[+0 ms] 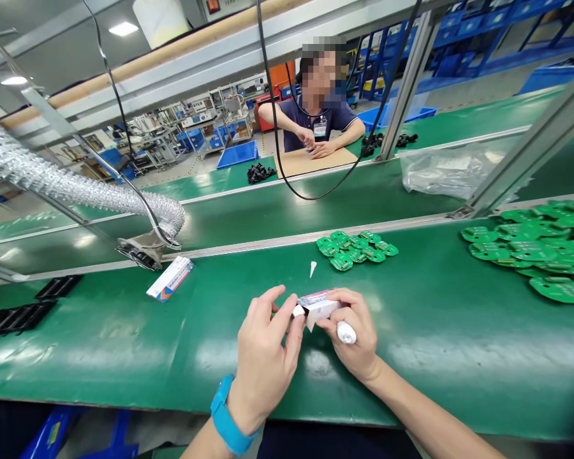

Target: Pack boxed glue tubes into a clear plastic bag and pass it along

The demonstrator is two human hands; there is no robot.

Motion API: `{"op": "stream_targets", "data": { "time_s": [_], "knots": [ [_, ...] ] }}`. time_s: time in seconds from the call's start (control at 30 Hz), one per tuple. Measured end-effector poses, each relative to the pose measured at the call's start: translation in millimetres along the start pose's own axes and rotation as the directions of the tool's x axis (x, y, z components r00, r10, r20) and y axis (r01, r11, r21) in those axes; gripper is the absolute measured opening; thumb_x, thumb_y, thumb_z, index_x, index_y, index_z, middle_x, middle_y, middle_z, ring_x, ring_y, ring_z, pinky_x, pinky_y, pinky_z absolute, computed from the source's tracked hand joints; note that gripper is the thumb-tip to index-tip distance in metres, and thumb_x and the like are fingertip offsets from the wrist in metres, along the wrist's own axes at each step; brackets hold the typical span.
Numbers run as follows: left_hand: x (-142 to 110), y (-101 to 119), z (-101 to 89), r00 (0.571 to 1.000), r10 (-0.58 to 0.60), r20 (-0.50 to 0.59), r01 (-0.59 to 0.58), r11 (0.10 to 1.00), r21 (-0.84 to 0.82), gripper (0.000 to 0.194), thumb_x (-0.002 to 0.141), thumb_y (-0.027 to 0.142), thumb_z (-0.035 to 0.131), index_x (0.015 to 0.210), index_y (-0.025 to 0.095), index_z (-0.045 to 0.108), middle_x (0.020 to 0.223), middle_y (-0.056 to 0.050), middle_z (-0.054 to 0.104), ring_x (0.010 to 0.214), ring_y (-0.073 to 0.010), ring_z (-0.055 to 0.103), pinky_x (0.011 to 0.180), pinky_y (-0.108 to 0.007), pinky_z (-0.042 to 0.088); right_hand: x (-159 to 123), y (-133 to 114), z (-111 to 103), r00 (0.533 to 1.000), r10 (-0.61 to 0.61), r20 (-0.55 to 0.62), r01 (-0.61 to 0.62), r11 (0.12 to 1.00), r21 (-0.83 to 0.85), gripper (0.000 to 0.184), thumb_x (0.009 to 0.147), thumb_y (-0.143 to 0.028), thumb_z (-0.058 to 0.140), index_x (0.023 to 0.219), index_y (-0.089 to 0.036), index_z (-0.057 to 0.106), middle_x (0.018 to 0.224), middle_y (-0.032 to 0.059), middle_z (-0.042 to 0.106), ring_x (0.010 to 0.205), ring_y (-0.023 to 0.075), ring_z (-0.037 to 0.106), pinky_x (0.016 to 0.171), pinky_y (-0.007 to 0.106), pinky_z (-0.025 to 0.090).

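My right hand [356,331] grips a small printed carton [323,306] between thumb and fingers. A white tube with a rounded end [346,332] is tucked in the same hand. At the carton's open end, a flap hangs down. There my left hand [270,338] pinches a small white piece [298,311], whose kind I cannot make out. It sits in or at the carton's mouth. Just beyond my hands, a white tapered nozzle [312,269] lies on the green mat [210,319]. A second printed carton [171,278] lies farther left.
Green circuit boards [354,248] lie beyond my hands, with a larger heap of boards [540,248] at right. Black parts [19,315] are at far left, near a silver duct [100,185]. A co-worker [316,121] sits across; a cable [277,127] hangs between us.
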State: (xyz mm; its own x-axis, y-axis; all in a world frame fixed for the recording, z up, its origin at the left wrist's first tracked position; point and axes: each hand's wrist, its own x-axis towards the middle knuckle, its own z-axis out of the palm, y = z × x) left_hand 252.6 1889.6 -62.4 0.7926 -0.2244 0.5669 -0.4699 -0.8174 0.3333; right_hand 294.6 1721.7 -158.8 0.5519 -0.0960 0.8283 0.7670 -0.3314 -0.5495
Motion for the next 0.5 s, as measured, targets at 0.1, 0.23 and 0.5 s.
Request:
{"op": "stream_targets", "data": {
  "time_s": [0.1,0.23,0.5],
  "knots": [
    [-1.4,0.7,-0.2,0.999,-0.027,0.027,0.029,0.997,-0.077,0.034,0.096,0.021,0.057,0.129,0.023,0.064,0.128,-0.012,0.061,0.108,-0.0230,0.060,0.090,-0.038,0.054,0.7,0.2,-0.9,1.000,-0.007,-0.009,0.006,1.000,-0.016,0.019,0.092,-0.021,0.066,0.078,-0.020,0.053,0.105,0.0068,0.057,0.101,0.0232,0.058,0.090,0.046,0.048],
    [1.2,-2.2,-4.5,0.973,-0.198,0.120,0.230,0.887,-0.401,0.035,0.098,0.033,0.055,0.131,0.025,0.064,0.128,-0.010,0.063,0.112,-0.0232,0.060,0.096,-0.037,0.051,1.7,-0.7,-0.9,1.000,0.003,-0.013,-0.003,1.000,-0.007,0.020,0.093,-0.023,0.064,0.078,-0.019,0.053,0.104,0.0073,0.057,0.101,0.0233,0.057,0.089,0.045,0.049],
    [2.8,-27.5,33.3,0.447,-0.220,0.867,0.850,-0.196,-0.488,0.064,0.087,0.068,0.056,0.112,0.010,0.069,0.071,-0.009,0.069,0.055,-0.0183,0.064,0.047,-0.027,0.049,-2.8,-7.5,2.1,0.995,0.015,0.096,-0.028,0.989,0.142,0.023,0.096,-0.031,0.061,0.077,-0.020,0.053,0.107,0.0085,0.058,0.104,0.0255,0.059,0.089,0.046,0.051]
  ]
}}
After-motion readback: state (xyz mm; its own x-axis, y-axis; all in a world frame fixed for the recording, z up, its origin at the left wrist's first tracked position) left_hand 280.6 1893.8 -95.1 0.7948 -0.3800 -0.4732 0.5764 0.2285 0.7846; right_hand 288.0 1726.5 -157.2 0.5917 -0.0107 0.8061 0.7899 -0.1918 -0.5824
